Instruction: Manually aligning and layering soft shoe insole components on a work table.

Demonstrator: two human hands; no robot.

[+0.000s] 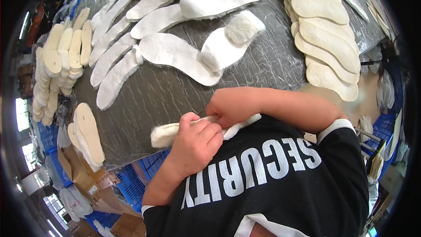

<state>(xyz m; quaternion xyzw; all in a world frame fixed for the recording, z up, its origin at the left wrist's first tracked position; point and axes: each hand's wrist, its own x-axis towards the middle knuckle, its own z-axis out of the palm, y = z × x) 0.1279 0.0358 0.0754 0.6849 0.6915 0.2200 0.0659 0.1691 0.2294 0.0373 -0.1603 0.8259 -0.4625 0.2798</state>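
Observation:
A white fleecy insole (163, 135) lies along the near edge of the grey wrapped table (166, 96), close against my black shirt. My left hand (196, 142) is closed over its middle, knuckles up. My right hand (229, 107) reaches in from the right and grips the same insole just beyond the left hand. The insole's fluffy end sticks out to the left, and a short piece shows to the right under my right forearm. The part under both hands is hidden.
Several white fleecy insoles (175, 52) fan across the far table, one folded over (228, 41). Beige insoles (326, 39) overlap in a row at the right; more stacks (55, 61) at the left, one (87, 134) at the near-left corner. Blue crates (131, 180) and cardboard boxes (81, 175) stand below.

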